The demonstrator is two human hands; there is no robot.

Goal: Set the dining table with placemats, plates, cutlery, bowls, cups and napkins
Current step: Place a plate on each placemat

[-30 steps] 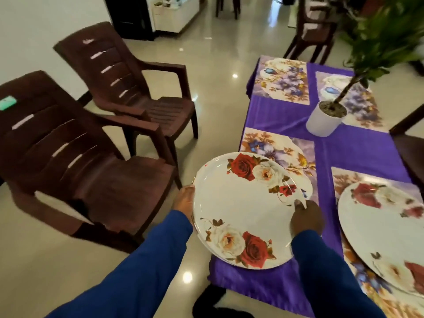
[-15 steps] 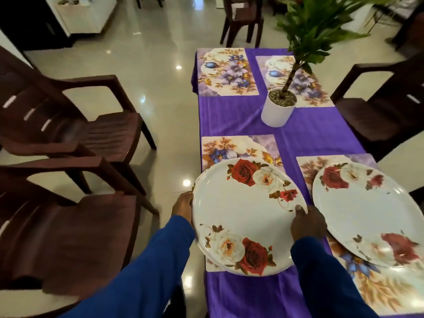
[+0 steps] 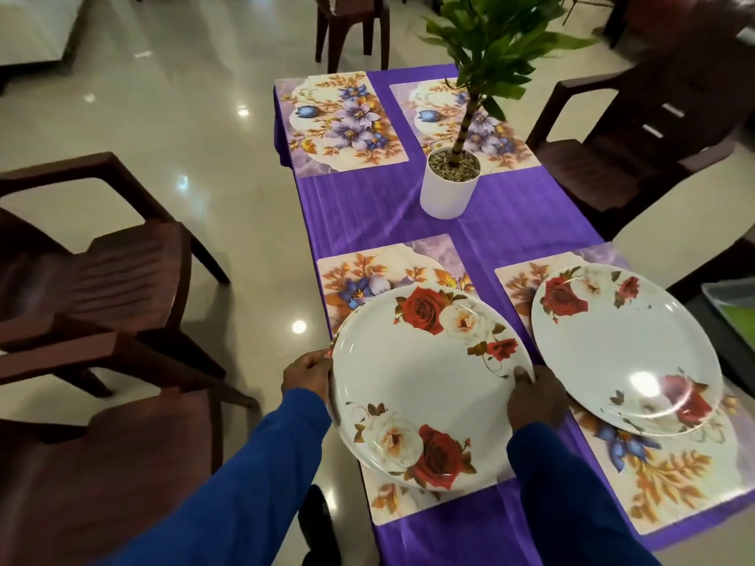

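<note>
Over the near-left placemat on the purple tablecloth, a white plate with red and cream roses is being held by both hands, tilted slightly, its left edge overhanging the table edge above the floor. On the plate's left rim the left hand is gripping with fingers curled around the edge, while on its right rim the right hand is pinching, thumb lying on top of the rim and the other fingers hidden underneath; both arms are wearing blue sleeves. Whether the plate's underside is touching the placemat cannot be told. Just right of the held plate, a second rose plate is lying flat on the near-right placemat. Beyond the held plate, a white plant pot is standing at the cloth's middle, with two more bare floral placemats lying past it. Left of the held plate, dark brown chairs are standing on the glossy floor, and another chair is sitting far to its right.
</note>
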